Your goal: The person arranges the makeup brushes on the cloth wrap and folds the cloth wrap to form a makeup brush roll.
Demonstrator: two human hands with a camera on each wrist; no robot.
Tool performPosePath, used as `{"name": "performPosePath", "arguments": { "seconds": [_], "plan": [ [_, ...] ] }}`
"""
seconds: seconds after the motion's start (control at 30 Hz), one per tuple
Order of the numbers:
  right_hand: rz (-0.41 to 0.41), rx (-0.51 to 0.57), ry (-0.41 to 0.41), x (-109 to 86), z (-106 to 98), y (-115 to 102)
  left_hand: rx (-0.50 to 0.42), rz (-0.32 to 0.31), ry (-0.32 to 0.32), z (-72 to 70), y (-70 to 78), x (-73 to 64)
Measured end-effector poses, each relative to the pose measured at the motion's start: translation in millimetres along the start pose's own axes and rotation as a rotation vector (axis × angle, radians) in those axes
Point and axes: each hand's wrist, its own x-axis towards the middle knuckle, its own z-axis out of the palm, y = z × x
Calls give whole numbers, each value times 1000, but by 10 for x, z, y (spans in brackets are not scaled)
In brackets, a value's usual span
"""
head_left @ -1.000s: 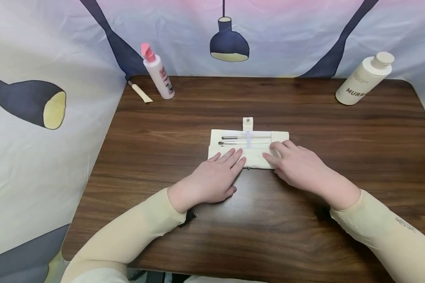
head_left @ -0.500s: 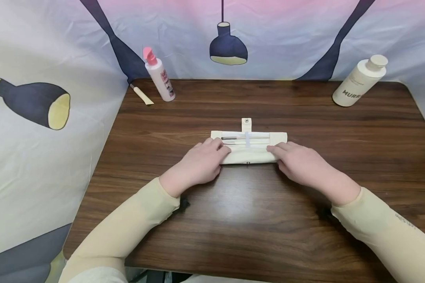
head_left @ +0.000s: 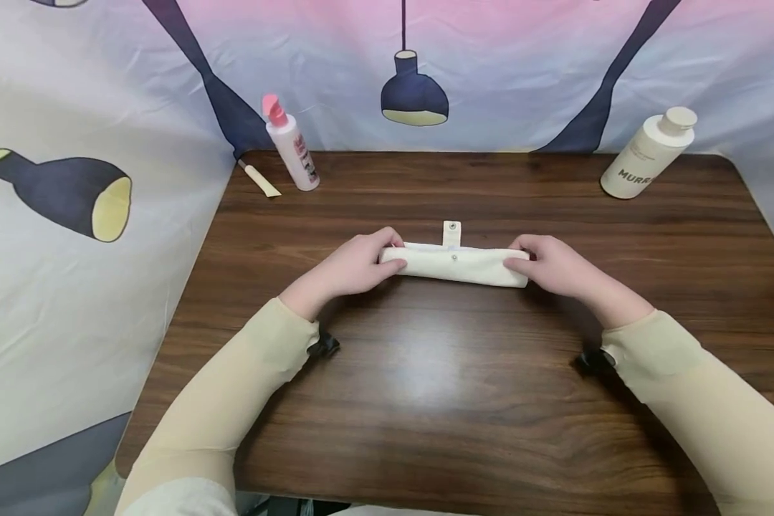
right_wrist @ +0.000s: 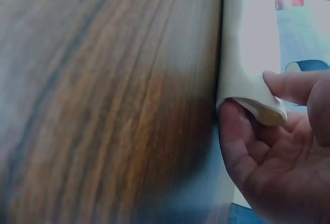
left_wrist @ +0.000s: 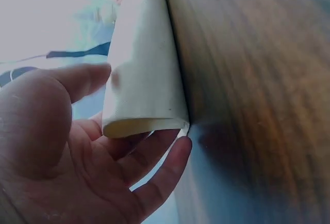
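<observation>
A cream fabric brush roll (head_left: 458,266) lies folded over into a narrow strip at the middle of the table. Its snap tab (head_left: 452,233) sticks out from the far side, and a small metal stud shows on the near flap. My left hand (head_left: 356,266) grips the roll's left end, thumb on the near face and fingers around the far side. At the other end my right hand (head_left: 555,265) holds it the same way. Both wrist views show the folded layers (left_wrist: 144,126) open at the ends. The brushes inside are hidden.
On the dark wood table (head_left: 426,401), a pink-capped pump bottle (head_left: 294,150) and a small cream-handled tool (head_left: 261,179) stand and lie at the back left. A white bottle (head_left: 645,158) stands at the back right. Behind hangs a printed cloth (head_left: 335,64).
The near part of the roll has been folded away from me over the brushes, covering them. My left hand has gone from flat on the fabric to gripping the left end; the right now grips too.
</observation>
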Motion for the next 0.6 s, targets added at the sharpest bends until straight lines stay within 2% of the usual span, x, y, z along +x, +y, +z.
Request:
{"name": "performPosePath", "arguments": {
  "seconds": [0.1, 0.2, 0.37, 0.5, 0.6],
  "plan": [
    [69, 38, 6, 41, 6, 15, -45, -47, -3, 16, -70, 124],
    [115, 48, 17, 70, 10, 11, -52, -111, 3, 30, -98, 246],
    [138, 79, 14, 131, 33, -6, 26, -208, -12, 44, -100, 349],
    [152, 110, 3, 171, 30, -10, 84, -251, -19, 69, -70, 368],
    [156, 37, 18, 181, 20, -37, 194, -267, 1, 110, 12, 342]
  ]
}}
